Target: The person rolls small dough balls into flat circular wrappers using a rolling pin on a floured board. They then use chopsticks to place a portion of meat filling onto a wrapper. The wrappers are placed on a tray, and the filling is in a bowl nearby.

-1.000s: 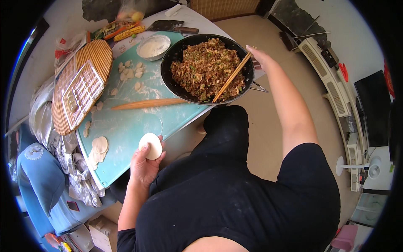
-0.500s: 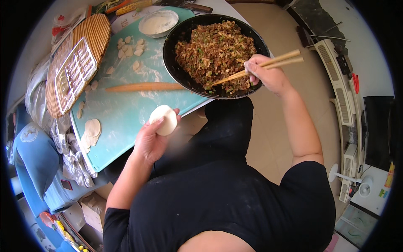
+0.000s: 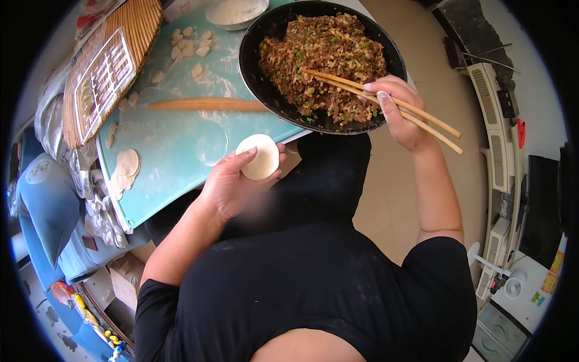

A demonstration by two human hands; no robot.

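Note:
A round white dumpling wrapper [image 3: 260,158] lies across the fingers of my left hand [image 3: 226,181], its thumb pressing on the edge. My right hand [image 3: 401,111] grips a pair of wooden chopsticks [image 3: 425,120]. Their tips are over the chopped brown and green filling [image 3: 325,54], which fills much of a black pan [image 3: 256,78]. Whether the tips touch the filling, I cannot tell. The pan stands at the right end of a turquoise mat [image 3: 175,139]. On the mat rest a wooden rolling pin [image 3: 208,105], several small dough pieces [image 3: 196,45] and an overlapping stack of wrappers [image 3: 125,172].
At the back, a metal bowl of flour [image 3: 235,12] stands beside the pan. A round woven tray [image 3: 114,60] with a white rack on it leans over the mat's left side. Blue seating [image 3: 54,205] is at the left, tiled floor [image 3: 443,114] at the right.
The chopsticks have swung from the pan's near side to over the filling's middle, their rear ends now lower. My left hand with the wrapper has shifted slightly right and up.

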